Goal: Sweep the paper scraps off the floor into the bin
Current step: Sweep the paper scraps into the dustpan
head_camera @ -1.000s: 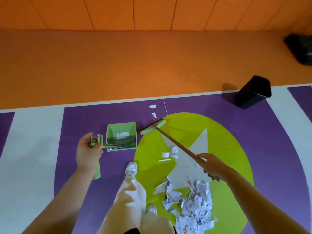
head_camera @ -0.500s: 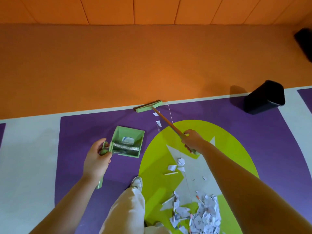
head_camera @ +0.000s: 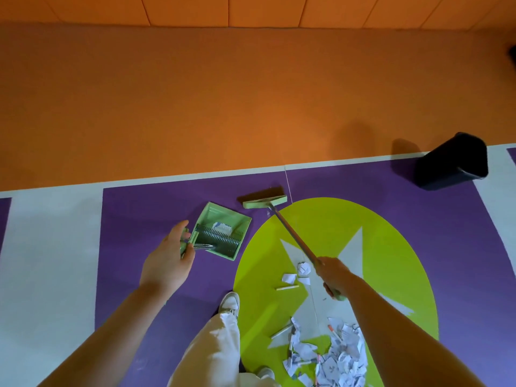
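My left hand [head_camera: 167,261] grips the handle of a green dustpan [head_camera: 223,230] that rests on the purple floor with a few white scraps inside. My right hand [head_camera: 333,277] holds the long handle of a green broom; the broom head [head_camera: 264,201] lies on the floor just beyond the dustpan's far right corner. A big heap of paper scraps [head_camera: 329,356] lies on the green oval near my feet. A few loose scraps [head_camera: 297,273] and a small stick lie just left of my right hand. The black bin [head_camera: 452,162] stands at the far right.
My leg in pale trousers and a white shoe [head_camera: 230,301] stands between the dustpan and the heap. An orange floor area [head_camera: 251,107] stretches beyond the purple mat to the wall. A dark object [head_camera: 513,53] sits at the right edge.
The broom head went out to the mat's far edge, then came back toward the dustpan; the two scraps that lay there are gone from sight. The dustpan has turned and tilted.
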`<act>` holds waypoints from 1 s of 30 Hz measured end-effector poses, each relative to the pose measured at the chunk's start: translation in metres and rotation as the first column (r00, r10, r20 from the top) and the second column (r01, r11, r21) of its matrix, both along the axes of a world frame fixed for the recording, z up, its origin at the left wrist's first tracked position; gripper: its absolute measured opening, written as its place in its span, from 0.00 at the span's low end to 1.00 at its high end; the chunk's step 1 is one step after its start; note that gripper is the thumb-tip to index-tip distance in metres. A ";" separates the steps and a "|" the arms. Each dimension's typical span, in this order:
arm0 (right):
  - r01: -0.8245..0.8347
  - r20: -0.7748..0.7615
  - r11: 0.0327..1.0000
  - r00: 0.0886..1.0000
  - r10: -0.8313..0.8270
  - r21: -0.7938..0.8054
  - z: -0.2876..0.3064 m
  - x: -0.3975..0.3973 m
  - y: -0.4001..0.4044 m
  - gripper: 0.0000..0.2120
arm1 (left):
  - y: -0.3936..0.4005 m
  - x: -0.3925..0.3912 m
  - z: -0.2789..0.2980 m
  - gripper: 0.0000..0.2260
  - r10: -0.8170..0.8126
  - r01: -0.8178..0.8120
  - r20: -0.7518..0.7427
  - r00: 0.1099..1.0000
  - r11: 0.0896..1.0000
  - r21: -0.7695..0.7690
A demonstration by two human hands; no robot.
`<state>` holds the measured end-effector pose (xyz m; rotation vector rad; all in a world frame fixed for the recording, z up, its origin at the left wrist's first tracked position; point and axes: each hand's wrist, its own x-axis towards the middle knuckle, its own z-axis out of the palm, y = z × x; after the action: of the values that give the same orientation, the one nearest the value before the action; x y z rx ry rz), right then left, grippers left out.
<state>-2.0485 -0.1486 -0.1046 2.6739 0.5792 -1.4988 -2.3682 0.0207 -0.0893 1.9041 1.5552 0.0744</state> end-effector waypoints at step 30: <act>0.041 -0.015 0.999 0.999 -0.040 0.011 0.085 -0.013 -0.085 0.17 | 0.039 0.060 0.009 0.25 -0.044 0.046 0.023 0.999 0.994 -0.095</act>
<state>-2.0614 -0.2333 -0.0195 2.7008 0.5386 -1.5312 -2.3077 0.0597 -0.0801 1.8570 1.4753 -0.0001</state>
